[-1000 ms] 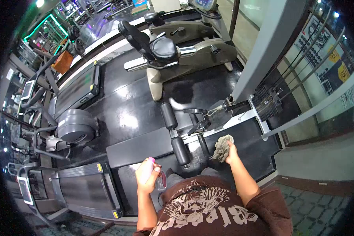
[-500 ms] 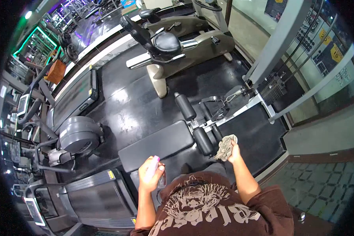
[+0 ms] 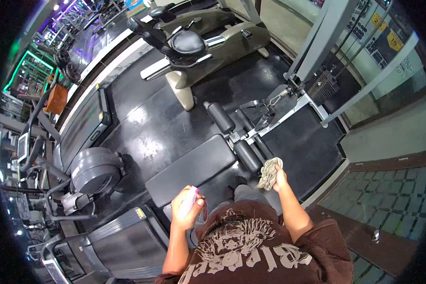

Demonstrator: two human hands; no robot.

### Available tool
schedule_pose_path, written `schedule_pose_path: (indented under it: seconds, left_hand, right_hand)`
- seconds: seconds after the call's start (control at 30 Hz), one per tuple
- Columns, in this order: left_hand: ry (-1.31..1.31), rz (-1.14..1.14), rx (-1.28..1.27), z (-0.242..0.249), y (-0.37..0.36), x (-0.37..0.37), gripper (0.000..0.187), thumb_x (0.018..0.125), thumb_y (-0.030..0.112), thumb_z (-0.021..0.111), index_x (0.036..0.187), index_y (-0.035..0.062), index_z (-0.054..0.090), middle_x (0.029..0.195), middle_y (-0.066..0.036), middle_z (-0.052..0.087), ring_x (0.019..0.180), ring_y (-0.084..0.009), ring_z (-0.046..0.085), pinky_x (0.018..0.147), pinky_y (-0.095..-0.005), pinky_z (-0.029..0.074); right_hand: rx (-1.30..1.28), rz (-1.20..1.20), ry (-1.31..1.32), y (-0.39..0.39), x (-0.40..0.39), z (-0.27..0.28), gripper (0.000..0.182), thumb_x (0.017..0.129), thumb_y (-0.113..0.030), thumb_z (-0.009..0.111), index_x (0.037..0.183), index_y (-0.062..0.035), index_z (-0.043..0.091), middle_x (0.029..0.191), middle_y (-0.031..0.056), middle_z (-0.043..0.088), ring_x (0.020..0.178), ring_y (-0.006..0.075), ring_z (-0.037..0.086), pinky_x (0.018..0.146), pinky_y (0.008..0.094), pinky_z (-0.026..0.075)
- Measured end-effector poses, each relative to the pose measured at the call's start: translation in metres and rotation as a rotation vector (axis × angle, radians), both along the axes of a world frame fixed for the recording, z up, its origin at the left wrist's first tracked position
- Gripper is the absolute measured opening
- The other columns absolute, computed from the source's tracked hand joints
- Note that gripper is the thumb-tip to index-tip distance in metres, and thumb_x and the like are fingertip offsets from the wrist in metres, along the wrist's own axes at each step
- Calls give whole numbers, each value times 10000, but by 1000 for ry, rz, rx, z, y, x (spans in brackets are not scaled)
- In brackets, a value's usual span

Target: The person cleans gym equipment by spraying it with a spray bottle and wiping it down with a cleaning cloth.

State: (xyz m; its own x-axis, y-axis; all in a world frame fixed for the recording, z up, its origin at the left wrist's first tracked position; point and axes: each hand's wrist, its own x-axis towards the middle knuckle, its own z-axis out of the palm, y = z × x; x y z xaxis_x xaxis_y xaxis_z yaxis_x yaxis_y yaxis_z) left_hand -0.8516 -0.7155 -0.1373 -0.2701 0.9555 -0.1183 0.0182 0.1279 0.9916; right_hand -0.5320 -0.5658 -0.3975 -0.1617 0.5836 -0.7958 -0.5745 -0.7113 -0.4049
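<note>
My left hand (image 3: 181, 217) is closed around a spray bottle (image 3: 189, 200) with a pink top and a pale body; its lower part is partly hidden by my fingers. A crumpled, light beige cloth (image 3: 269, 174) is gripped in my right hand (image 3: 280, 180). In front of me lies a flat black padded bench (image 3: 192, 168), with my left hand just above its near edge. Black foam rollers (image 3: 247, 156) stand at the bench's right end, and the cloth hangs close beside the nearer one without clear contact.
A cable machine with a weight stack (image 3: 324, 87) rises at the right. A recumbent bike (image 3: 213, 57) stands beyond the bench. Treadmills (image 3: 128, 246) and an elliptical trainer (image 3: 95, 170) are on the left. A glass door (image 3: 388, 203) is at the right.
My view has shifted, so the machines sit further left and higher. My feet now show beside the bench. Both hands keep hold of the spray bottle and the cloth.
</note>
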Motion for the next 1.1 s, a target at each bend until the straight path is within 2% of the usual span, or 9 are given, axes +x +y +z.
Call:
schedule_pose_path:
  seconds: [0.2, 0.33, 0.43, 0.6, 0.63, 0.73, 0.83, 1.0, 1.1]
  left_hand:
    - [-28, 12, 80, 18, 30, 8, 126, 811, 50, 696, 892, -11, 622, 878, -113, 616, 759, -184, 618, 705, -305, 501]
    - [37, -27, 58, 22, 44, 11, 125, 811, 36, 693, 895, -18, 618, 865, -111, 619, 772, -181, 619, 701, -309, 501]
    - [-6, -58, -5, 19, 52, 6, 124, 810, 24, 688, 901, -20, 616, 861, -110, 617, 747, -174, 616, 690, -307, 498]
    - [79, -133, -18, 3, 64, -15, 114, 821, 36, 683, 901, -10, 618, 809, -77, 614, 675, -135, 598, 628, -278, 478]
    - [95, -153, -40, 2, 66, -21, 112, 824, 41, 684, 900, -9, 618, 796, -69, 614, 657, -127, 594, 614, -272, 474]
    - [176, -247, -208, -6, 73, -42, 162, 849, 87, 649, 937, -36, 590, 773, -86, 622, 631, -143, 609, 599, -284, 510]
    - [216, -357, -291, -34, 78, -64, 108, 847, 74, 702, 897, 27, 619, 761, -23, 619, 601, -79, 583, 560, -249, 464]
    - [363, -629, -288, -109, 80, -96, 166, 859, 194, 712, 911, 49, 650, 748, -108, 613, 688, -205, 612, 659, -341, 485]
    - [427, -695, -417, -134, 95, -95, 167, 863, 197, 710, 897, 47, 644, 746, -133, 608, 676, -238, 611, 645, -357, 481]
  right_hand:
    - [30, -60, -63, 32, 8, -35, 383, 1022, -305, 480, 1229, -4, 597, 1164, 155, 672, 1048, 305, 660, 902, 443, 527]
    - [370, 233, -854, 46, -2, -66, 340, 965, -183, 577, 1250, 0, 607, 1194, 136, 678, 1111, 288, 645, 966, 352, 475]
    - [469, 324, -1080, 58, -18, -26, 279, 951, -170, 592, 1192, -33, 626, 1128, 150, 691, 1058, 278, 658, 925, 358, 489]
    - [504, 282, -1054, 91, -35, -2, 308, 932, -151, 614, 1213, -25, 615, 1130, 160, 697, 1060, 294, 664, 924, 367, 496]
    - [563, 285, -1060, 99, -32, -35, 326, 916, -184, 634, 1204, -31, 622, 1137, 192, 690, 1068, 335, 661, 921, 388, 500]
    - [509, 378, -1073, 107, -45, -39, 384, 898, -252, 649, 1224, -52, 614, 1164, 231, 662, 1119, 393, 617, 952, 419, 487]
    - [439, 622, -1329, 97, -64, -63, 403, 913, -267, 624, 1259, -64, 587, 1164, 198, 660, 1123, 373, 611, 978, 423, 472]
    - [93, 733, -1385, 62, -114, -68, 530, 888, -308, 650, 1388, -201, 512, 1409, 128, 468, 1279, 380, 476, 1015, 522, 431]
    - [41, 782, -1429, 68, -121, -76, 564, 881, -282, 657, 1410, -199, 481, 1395, 117, 482, 1272, 389, 469, 1024, 519, 421]
